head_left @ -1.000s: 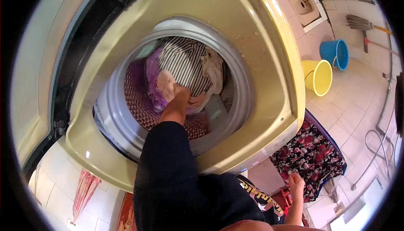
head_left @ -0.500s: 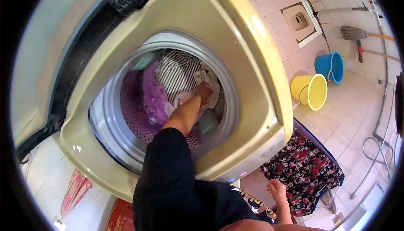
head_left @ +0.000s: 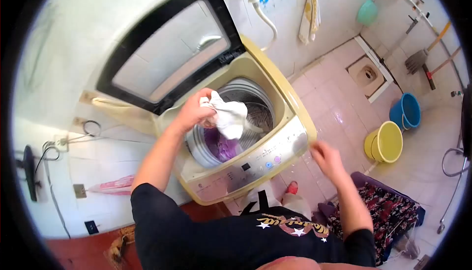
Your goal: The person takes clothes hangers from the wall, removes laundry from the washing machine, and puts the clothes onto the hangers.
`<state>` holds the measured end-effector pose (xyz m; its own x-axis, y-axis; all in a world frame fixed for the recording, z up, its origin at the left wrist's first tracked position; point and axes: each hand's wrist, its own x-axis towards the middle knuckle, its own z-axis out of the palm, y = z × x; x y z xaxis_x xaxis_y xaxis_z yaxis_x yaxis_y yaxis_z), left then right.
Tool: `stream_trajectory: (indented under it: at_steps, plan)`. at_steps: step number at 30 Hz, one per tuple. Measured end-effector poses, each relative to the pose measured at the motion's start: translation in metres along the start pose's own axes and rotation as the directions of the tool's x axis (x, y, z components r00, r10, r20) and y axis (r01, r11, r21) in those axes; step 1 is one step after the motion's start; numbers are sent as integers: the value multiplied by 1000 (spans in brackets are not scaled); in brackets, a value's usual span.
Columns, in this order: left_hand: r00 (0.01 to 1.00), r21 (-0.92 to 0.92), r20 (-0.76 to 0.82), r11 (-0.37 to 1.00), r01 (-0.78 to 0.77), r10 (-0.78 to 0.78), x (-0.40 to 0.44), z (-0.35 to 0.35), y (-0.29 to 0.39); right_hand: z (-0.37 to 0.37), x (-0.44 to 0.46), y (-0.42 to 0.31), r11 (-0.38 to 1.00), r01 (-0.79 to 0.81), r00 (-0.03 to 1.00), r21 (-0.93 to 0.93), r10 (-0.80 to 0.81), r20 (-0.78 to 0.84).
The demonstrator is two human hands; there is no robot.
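Above the drum of a yellow-beige top-loading washing machine (head_left: 295,104), my left hand (head_left: 193,111) grips a bunched white cloth (head_left: 230,117) that hangs from its fingers. Inside the drum lie a purple cloth (head_left: 225,148) and a dark patterned one (head_left: 259,115), partly hidden by the white cloth. My right hand (head_left: 325,156) is beside the machine's right front corner, fingers curled together; whether it holds anything small cannot be made out. The machine's dark-framed lid (head_left: 164,49) stands raised.
A yellow bucket (head_left: 384,143) and a blue bucket (head_left: 406,110) stand on the tiled floor at right, below a squat toilet (head_left: 368,75). Floral fabric (head_left: 381,213) lies at lower right. A mop (head_left: 417,60) leans near the wall, and a hose (head_left: 263,17) runs behind the machine.
My left hand has come up out of the drum with the white cloth. My right hand has risen beside the machine. The view has pulled back, showing the raised lid and wall.
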<state>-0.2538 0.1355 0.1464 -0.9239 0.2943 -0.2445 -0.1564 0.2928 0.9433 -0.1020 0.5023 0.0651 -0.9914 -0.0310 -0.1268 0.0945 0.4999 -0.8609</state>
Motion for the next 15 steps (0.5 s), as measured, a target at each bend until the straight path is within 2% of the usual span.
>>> stream_trajectory:
  at_steps: [1,2,3,4,5,7,8,9,10,11,13,14,15]
  plan:
    - [997,-53,33,996,71,-69,-22,3,41,-7,22,-33,992,126,992,-26,-125,23]
    - [999,7,18,1000,26,-26,-41,6,74,-5,46,-53,940,339,940,-40,-340,-20]
    - [1000,66,5,998,-13,13,-58,9,102,1,69,-85,889,435,898,139,-439,-3]
    - [993,117,49,987,-110,104,-72,12,129,7,82,-123,781,509,839,361,-545,-3]
    - [977,165,99,965,-201,187,-85,16,153,24,103,-142,672,602,747,431,-664,-9]
    - [955,271,15,918,-290,297,-113,20,195,39,110,-183,680,573,633,458,-722,280]
    - [918,318,-5,871,-374,396,-122,12,210,49,108,-191,750,455,603,479,-656,454]
    - [887,244,-14,862,-444,461,-136,7,224,57,104,-197,821,331,542,466,-570,618]
    - [842,279,-69,821,-498,535,-146,-7,235,65,96,-199,769,555,577,318,-630,520]
    - [823,293,-144,819,-494,549,-159,-16,248,65,88,-202,783,528,513,328,-602,612]
    - [762,301,-280,807,-509,585,-178,-42,261,77,76,-203,739,484,388,469,-662,642]
    - [750,303,-301,804,-511,590,-185,-52,261,80,69,-213,755,406,385,515,-653,652]
    - [715,285,-330,787,-547,616,-190,-59,262,89,66,-221,753,418,368,508,-652,663]
